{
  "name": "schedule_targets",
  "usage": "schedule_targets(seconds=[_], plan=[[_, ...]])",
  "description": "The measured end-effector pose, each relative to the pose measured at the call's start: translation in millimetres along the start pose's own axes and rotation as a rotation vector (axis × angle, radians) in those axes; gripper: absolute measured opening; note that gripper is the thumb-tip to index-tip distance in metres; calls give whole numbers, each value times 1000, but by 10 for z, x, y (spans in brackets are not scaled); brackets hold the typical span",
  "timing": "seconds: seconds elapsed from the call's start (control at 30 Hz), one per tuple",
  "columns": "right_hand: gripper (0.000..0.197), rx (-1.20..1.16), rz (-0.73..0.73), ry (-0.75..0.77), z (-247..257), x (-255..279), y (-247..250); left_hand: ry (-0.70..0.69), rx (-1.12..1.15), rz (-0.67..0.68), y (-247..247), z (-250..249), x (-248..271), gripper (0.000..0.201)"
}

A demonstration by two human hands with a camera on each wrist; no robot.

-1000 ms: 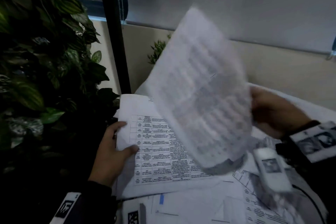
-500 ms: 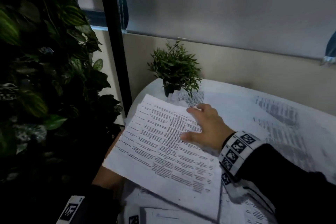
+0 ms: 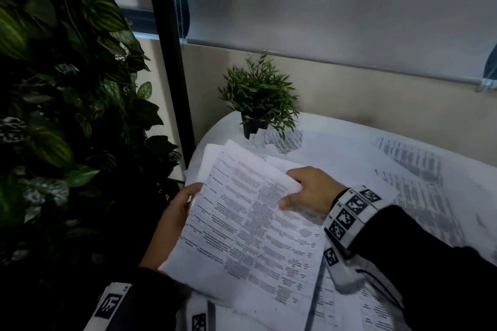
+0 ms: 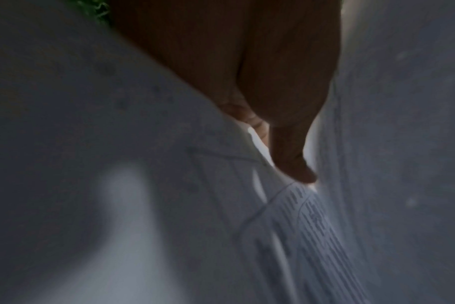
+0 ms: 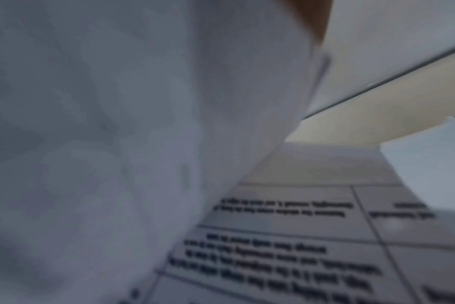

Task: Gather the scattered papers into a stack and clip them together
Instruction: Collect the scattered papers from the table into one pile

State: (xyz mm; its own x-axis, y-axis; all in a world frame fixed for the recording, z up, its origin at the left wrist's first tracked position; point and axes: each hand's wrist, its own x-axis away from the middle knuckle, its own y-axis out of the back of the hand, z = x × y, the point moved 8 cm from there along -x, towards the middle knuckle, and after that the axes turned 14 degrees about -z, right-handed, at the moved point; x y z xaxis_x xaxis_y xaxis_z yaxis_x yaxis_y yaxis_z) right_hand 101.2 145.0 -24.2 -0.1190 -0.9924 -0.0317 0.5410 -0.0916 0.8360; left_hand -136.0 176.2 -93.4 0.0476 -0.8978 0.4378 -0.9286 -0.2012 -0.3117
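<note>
A person holds a loose stack of printed papers [image 3: 250, 226] just above a white table [image 3: 336, 140] strewn with more printed sheets [image 3: 414, 177]. The left hand [image 3: 172, 220] supports the stack's left edge from beneath, thumb curled over it, while the right hand [image 3: 309, 191] pinches its far right edge, fingers under and thumb on top. A small potted plant [image 3: 258, 97] stands at the table's back, near a wall of dark leafy foliage [image 3: 59, 105].

Black sleeves [image 3: 430, 263], white wristbands [image 3: 352, 212] printed with black-square markers.
</note>
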Motion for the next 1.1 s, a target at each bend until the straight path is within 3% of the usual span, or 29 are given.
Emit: schedule_targets(seconds=[0.07, 0.13, 0.2, 0.27, 0.37, 0.43, 0.5, 0.57, 0.63, 0.7, 0.77, 0.93, 1.0, 1.1], plan=[[26, -48, -55, -9, -4, -14, 171, -135, -78, 47, 14, -51, 129, 14], [15, -180, -161, -103, -174, -39, 363, -253, -156, 11, 94, -37, 242, 28], [13, -315, -309, -260, -489, -52, 502, -226, -146, -68, 180, 37, 246, 58], [16, -394, -362, -390, -703, 13, 481, -105, -58, -79, 203, 90, 251, 63], [29, -422, -228, -375, -616, 137, 159, -230, -172, -81, 160, 6, 353, 48], [38, -379, -22, -253, -313, 278, -168, -328, -285, -152, 193, -15, 366, 52], [40, -389, 78, -202, -118, 365, -339, -370, -355, -172, 230, -58, 375, 66], [49, -141, -39, -206, -191, 271, -176, -399, -429, -172, 333, -112, 324, 73], [68, 334, -129, -235, -411, 164, 52, -452, -520, -173, 426, -198, 303, 66], [75, 603, -51, -350, -701, 135, 103, -458, -564, -204, 515, -231, 250, 55], [69, 574, 62, -422, -861, 172, 8, -395, -561, -234, 544, -212, 237, 47], [29, 639, -7, -206, -670, 167, -77, -342, -492, -201, 513, -113, 158, 39], [25, 731, -28, -162, -548, 161, -19, -349, -497, -196, 491, -91, 159, 38], [23, 629, -286, -252, -436, 135, 435, -350, -478, -212, 489, -98, 176, 40]])
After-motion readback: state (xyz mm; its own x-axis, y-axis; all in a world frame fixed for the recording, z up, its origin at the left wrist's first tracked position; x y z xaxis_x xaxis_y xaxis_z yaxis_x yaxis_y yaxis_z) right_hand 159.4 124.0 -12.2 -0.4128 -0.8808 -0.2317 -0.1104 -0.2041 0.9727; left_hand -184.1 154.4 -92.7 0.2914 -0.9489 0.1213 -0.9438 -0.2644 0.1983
